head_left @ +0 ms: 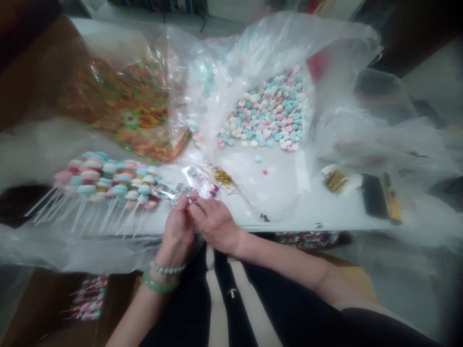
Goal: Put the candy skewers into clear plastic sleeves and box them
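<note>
My left hand point(176, 231) and my right hand point(213, 222) meet at the fingertips over the table's front edge. Both pinch a clear printed plastic wrapper point(195, 185), whose contents are hidden by my fingers. To the left lies a row of pastel stacked-candy lollipops point(104, 179) on white sticks, close to my left hand. Gold twist ties point(222, 176) lie just beyond my right hand. Further back are a heap of pastel round candies point(267, 113) and a clear bag of orange-green gummy candy point(133, 111). A jade bangle point(159, 284) and a bead bracelet point(168, 267) circle my left wrist.
Clear plastic sheeting point(68, 149) covers much of the white table point(311, 212). At the right lie a gold bundle point(334, 180) and a black phone-like object point(374, 195). Wrapped lollipops fill a cardboard box point(90, 299) below left. My black-clad lap lies under the table edge.
</note>
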`<state>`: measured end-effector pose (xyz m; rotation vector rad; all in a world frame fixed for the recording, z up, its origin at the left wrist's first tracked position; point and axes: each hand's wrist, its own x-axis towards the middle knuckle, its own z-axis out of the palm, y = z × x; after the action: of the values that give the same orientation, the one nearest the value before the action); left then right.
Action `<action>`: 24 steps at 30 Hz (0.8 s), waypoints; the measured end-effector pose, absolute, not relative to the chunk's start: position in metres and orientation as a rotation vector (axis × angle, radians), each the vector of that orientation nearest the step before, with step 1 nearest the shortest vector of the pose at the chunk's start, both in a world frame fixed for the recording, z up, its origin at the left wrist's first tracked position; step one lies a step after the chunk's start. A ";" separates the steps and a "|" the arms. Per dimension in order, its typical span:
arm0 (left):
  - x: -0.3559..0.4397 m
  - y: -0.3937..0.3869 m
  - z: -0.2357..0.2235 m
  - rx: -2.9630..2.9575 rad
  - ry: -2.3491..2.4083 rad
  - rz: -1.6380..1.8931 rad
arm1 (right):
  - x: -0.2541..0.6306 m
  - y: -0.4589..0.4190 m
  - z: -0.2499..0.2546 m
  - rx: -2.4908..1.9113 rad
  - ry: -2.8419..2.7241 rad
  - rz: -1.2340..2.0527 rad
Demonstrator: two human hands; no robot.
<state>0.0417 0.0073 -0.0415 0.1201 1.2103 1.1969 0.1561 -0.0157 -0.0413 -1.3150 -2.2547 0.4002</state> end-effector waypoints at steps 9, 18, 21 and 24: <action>0.048 -0.005 -0.025 0.121 0.946 0.981 | 0.160 0.002 -0.043 -1.361 -1.038 1.788; 0.028 -0.019 -0.037 0.653 1.196 0.963 | 0.165 -0.008 -0.028 -1.387 -1.183 1.445; 0.040 -0.019 -0.034 0.585 1.156 0.812 | 0.159 -0.004 -0.030 -1.279 -1.010 1.657; 0.047 -0.018 -0.033 0.549 1.355 0.895 | 0.168 -0.002 -0.037 -1.381 -1.042 1.478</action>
<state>0.0468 -0.0179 -0.0327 0.5494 1.3546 0.8946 0.1685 -0.0016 -0.0372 -1.3805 -1.0418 1.4776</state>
